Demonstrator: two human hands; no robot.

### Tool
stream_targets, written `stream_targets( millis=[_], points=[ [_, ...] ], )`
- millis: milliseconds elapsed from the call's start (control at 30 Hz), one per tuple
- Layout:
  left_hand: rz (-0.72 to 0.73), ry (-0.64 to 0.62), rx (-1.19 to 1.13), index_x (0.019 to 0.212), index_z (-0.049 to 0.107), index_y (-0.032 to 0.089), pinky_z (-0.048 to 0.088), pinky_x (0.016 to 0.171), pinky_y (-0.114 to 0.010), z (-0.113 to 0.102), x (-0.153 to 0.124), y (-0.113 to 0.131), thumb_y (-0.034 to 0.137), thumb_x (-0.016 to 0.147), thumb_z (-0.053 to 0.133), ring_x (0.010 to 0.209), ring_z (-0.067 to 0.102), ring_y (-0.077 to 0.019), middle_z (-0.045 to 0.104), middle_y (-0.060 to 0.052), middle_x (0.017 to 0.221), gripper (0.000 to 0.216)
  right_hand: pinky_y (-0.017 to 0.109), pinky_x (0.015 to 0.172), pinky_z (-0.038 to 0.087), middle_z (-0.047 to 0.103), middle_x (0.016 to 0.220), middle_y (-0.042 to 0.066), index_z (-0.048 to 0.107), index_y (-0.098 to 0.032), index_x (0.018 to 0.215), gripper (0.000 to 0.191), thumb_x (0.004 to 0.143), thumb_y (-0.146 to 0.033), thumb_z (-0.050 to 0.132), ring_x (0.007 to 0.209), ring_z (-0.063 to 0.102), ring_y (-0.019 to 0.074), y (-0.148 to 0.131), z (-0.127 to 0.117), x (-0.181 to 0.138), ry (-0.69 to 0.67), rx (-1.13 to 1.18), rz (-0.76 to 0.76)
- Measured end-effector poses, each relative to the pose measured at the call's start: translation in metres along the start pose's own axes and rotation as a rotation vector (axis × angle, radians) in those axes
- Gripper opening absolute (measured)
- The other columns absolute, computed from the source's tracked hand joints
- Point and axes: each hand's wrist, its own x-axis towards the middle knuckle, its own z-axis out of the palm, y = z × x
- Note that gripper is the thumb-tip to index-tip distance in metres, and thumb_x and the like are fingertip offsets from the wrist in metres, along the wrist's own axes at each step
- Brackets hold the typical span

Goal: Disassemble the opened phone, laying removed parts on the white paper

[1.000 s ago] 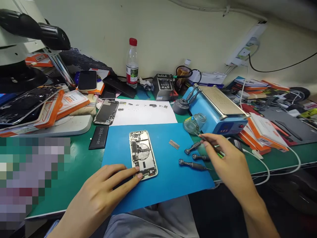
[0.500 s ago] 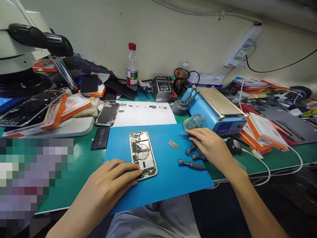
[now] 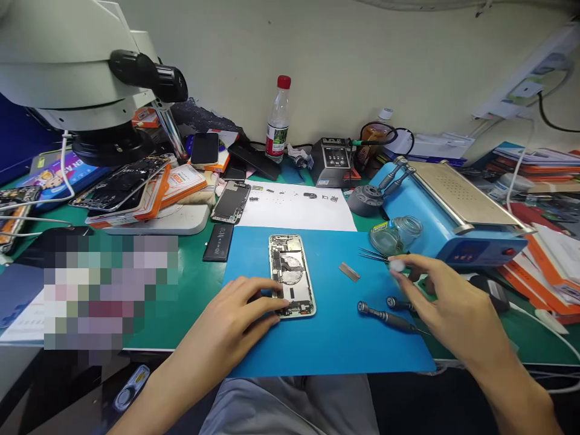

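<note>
An opened phone [image 3: 296, 289], its white frame full of exposed parts, lies on the blue mat [image 3: 335, 338]. My left hand [image 3: 240, 311] grips its lower left edge, fingertips over the bottom components. Between the thumb and forefinger of my right hand [image 3: 446, 296] is a small whitish round piece [image 3: 397, 266]; its exact kind is unclear. Dark tweezers [image 3: 372, 254] lie just left of those fingertips. Screwdrivers [image 3: 387, 317] rest below, partly hidden by the hand. A thin metal blade [image 3: 350, 272] sits between phone and tweezers.
A glass jar [image 3: 396, 234] stands behind my right hand, before a blue heating machine [image 3: 471, 241]. White paper [image 3: 294, 211] bears several tiny parts. A phone screen [image 3: 231, 202] and black battery [image 3: 218, 243] lie left of the mat. A microscope [image 3: 113, 127] overhangs the left side.
My right hand has come away from the tweezers and now pinches the whitish round piece. My left hand stays on the phone. The whole view has shifted to the left.
</note>
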Motion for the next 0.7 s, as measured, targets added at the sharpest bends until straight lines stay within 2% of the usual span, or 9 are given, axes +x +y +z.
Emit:
stream_targets(
  millis=[67, 133, 200, 233, 300, 367, 433, 700],
  points=[
    [-0.022, 0.001, -0.018, 0.136, 0.073, 0.032, 0.054, 0.105, -0.039, 0.0, 0.0, -0.001, 0.018, 0.113, 0.062, 0.126, 0.067, -0.0242, 0.069, -0.003, 0.145, 0.029, 0.036, 0.061, 0.065, 0.081, 0.102, 0.007, 0.067, -0.026, 0.135, 0.037, 0.103, -0.042, 0.076, 0.077, 0.078, 0.0241, -0.035, 0.005, 0.003, 0.239, 0.283, 0.232],
    [-0.049, -0.016, -0.038, 0.134, 0.074, 0.033, 0.053, 0.106, -0.039, 0.0, 0.0, -0.002, 0.02, 0.113, 0.063, 0.126, 0.067, -0.024, 0.069, -0.003, 0.144, 0.027, 0.031, 0.053, 0.064, 0.08, 0.096, 0.002, 0.055, -0.03, 0.152, 0.057, 0.101, -0.031, 0.08, 0.071, 0.077, 0.021, -0.075, 0.014, 0.005, 0.3, 0.648, 0.336],
    [-0.074, -0.036, -0.057, 0.133, 0.074, 0.034, 0.052, 0.107, -0.04, 0.0, 0.0, -0.003, 0.021, 0.112, 0.065, 0.127, 0.067, -0.0239, 0.069, -0.003, 0.142, 0.026, 0.028, 0.048, 0.063, 0.079, 0.096, 0.001, 0.037, -0.033, 0.169, 0.077, 0.103, -0.022, 0.075, 0.064, 0.074, 0.018, -0.11, 0.028, 0.005, 0.281, 0.829, 0.356],
    [-0.084, -0.042, -0.065, 0.133, 0.074, 0.034, 0.052, 0.108, -0.04, 0.0, 0.0, -0.003, 0.022, 0.112, 0.065, 0.127, 0.067, -0.0239, 0.069, -0.003, 0.142, 0.026, 0.027, 0.049, 0.064, 0.079, 0.1, 0.002, 0.036, -0.033, 0.17, 0.077, 0.104, -0.019, 0.074, 0.064, 0.074, 0.0165, -0.124, 0.036, 0.005, 0.269, 0.847, 0.344],
    [-0.098, -0.041, -0.074, 0.134, 0.074, 0.034, 0.052, 0.108, -0.041, 0.0, 0.001, -0.003, 0.022, 0.112, 0.066, 0.127, 0.067, -0.0242, 0.069, -0.003, 0.141, 0.026, 0.028, 0.059, 0.069, 0.079, 0.109, 0.005, 0.048, -0.033, 0.165, 0.066, 0.106, -0.015, 0.07, 0.076, 0.078, 0.0169, -0.142, 0.052, 0.002, 0.227, 0.792, 0.227],
    [-0.105, -0.038, -0.077, 0.134, 0.074, 0.034, 0.053, 0.107, -0.041, -0.001, 0.002, -0.002, 0.022, 0.111, 0.067, 0.126, 0.068, -0.0244, 0.069, -0.003, 0.14, 0.027, 0.032, 0.072, 0.074, 0.078, 0.12, 0.008, 0.045, -0.033, 0.168, 0.071, 0.105, -0.011, 0.069, 0.091, 0.081, 0.019, -0.148, 0.066, -0.001, 0.226, 0.716, 0.08],
    [-0.109, -0.038, -0.082, 0.133, 0.074, 0.034, 0.053, 0.106, -0.04, -0.002, 0.003, -0.002, 0.021, 0.111, 0.067, 0.125, 0.068, -0.0241, 0.07, -0.002, 0.139, 0.026, 0.035, 0.081, 0.075, 0.078, 0.124, 0.011, 0.036, -0.032, 0.174, 0.08, 0.105, -0.008, 0.069, 0.1, 0.082, 0.0208, -0.148, 0.075, -0.005, 0.227, 0.678, -0.018],
    [-0.133, -0.05, -0.116, 0.131, 0.073, 0.033, 0.049, 0.106, -0.039, -0.003, 0.004, -0.001, 0.022, 0.112, 0.066, 0.126, 0.067, -0.0217, 0.068, 0.0, 0.143, 0.023, 0.039, 0.094, 0.075, 0.076, 0.134, 0.015, 0.032, -0.028, 0.176, 0.089, 0.101, -0.004, 0.074, 0.119, 0.082, 0.0261, -0.141, 0.081, -0.006, 0.131, 0.612, -0.187]
  ],
)
